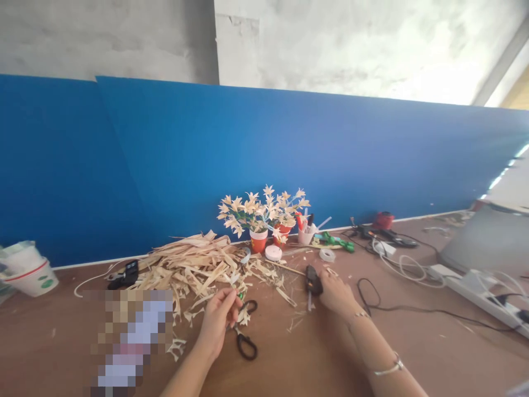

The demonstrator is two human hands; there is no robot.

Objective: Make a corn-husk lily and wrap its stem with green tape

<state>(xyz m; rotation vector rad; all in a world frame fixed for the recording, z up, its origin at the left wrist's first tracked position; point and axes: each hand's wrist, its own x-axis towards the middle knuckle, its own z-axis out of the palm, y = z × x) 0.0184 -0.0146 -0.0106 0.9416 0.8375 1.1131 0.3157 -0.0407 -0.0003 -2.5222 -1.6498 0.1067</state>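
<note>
- Left hand (218,318): thumb and fingers pinch small green piece (240,296); scissors (247,347) crowd its right side.
- Right hand (338,293): at black tool (313,281); can't tell if fingers close on it.
- Brown table (289,358) shows between forearms.
- Pale strips (194,264) heaped far left; flowerpots (259,242) near back edge.
- Power strip (465,290) bounds right.

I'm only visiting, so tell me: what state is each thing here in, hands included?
Left hand: pinching a small green piece
Right hand: at the black tool, grip unclear
Scissors: handles spread, blades partly hidden
Potted flowers: upright
White cup: upright, holding items
Tape roll: lying flat
Dried strips: loosely heaped
Power strip: plugs inserted
</note>
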